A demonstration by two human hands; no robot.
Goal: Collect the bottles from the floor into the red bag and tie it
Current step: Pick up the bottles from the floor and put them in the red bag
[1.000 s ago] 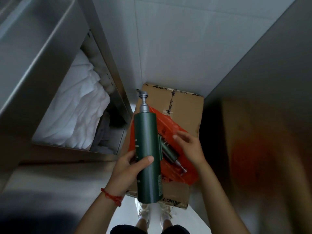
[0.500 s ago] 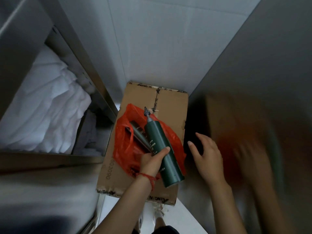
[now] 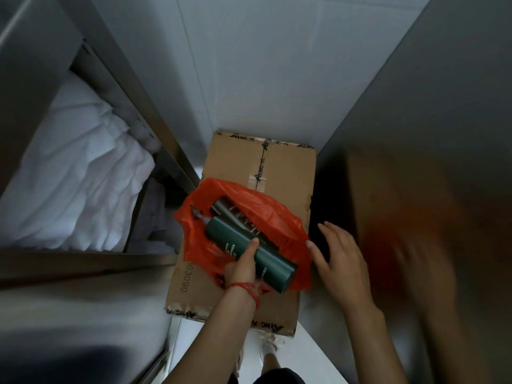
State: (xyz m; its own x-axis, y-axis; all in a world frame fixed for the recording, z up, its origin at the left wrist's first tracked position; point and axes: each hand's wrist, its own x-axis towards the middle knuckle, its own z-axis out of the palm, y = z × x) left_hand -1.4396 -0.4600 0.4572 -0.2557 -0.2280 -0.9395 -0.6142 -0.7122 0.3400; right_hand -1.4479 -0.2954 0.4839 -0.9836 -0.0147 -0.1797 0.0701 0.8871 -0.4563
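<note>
While its thumb and fingers wrap the middle of a green pump bottle [image 3: 246,254], the left hand [image 3: 241,268] lowers it, pump end first, into the open red bag [image 3: 277,214] lying on a taped cardboard box [image 3: 288,167]. A darker bottle [image 3: 238,217] already lies inside, touching the green one on its far side. The right hand [image 3: 342,261], fingers spread and holding nothing, hovers just beside the bag's right edge. The green bottle's base juts out past the bag's near rim; the step would go best if the free hand pinched that rim and lifted it, so the bottle slides fully in without dragging plastic. White linen [image 3: 77,184] fills a metal shelf [image 3: 133,87] at left.
</note>
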